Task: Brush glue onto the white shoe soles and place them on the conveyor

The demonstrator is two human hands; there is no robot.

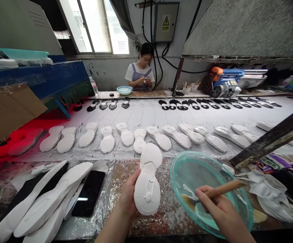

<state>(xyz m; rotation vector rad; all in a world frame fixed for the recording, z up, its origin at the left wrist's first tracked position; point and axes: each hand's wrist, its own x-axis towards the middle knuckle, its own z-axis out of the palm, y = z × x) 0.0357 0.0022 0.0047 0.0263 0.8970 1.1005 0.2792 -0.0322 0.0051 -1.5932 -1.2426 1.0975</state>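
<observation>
Sole (147, 182), left hand (128, 195) holding, runs lengthwise away, narrow end far.

The left hand (128, 195) is largely covered by the white sole (147, 184) it grips; only the thumb and the hand's edge show. Both forearms are cut off by the bottom edge of the frame.

The tip of the brush (219, 190), held in the right hand (218, 209), lies behind the rim and tinted wall of the green bowl (187, 162); its bristles cannot be made out.

The stacked soles (42, 206) at lower left run past the frame's edge and partly cover the phone (89, 192).

The far person's face (146, 59) is blurred. What that person holds is too small to tell.

The label on the grey box (165, 22), top centre, is unreadable.
</observation>
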